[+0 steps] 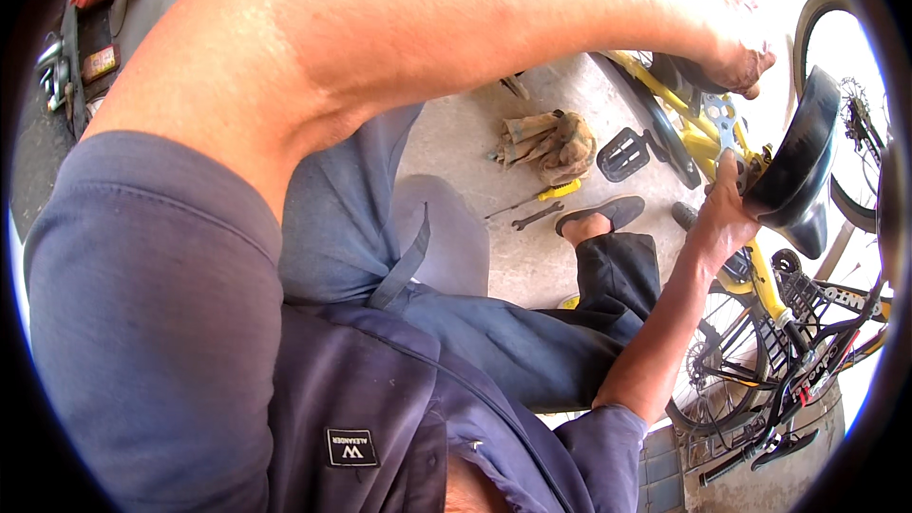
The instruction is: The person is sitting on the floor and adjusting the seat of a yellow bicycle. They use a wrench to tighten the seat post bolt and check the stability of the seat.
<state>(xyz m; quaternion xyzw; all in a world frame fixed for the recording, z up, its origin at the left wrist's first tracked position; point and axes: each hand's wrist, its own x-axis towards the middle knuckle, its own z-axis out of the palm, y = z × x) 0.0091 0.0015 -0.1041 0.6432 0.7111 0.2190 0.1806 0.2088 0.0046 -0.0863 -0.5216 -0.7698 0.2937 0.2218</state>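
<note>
We saw silver multi-hole wrench (pixel 727 136) at two o'clock, near yellow bicycle frame (pixel 766 287); black saddle (pixel 803 157) towards three o'clock. Poor seating, we judged, could let wrench slip and knock knuckles on metal; uneven push might rock frame. Right hand (pixel 727 214), three o'clock: thumb lay along wrench's near end, other fingers mostly hidden, grip apparently closed on it. Left hand (pixel 743 46), two o'clock, beyond wrench's far end: fingers bent; whether they gripped anything, we could not tell.

Head-worn fisheye view, looking down, close
</note>
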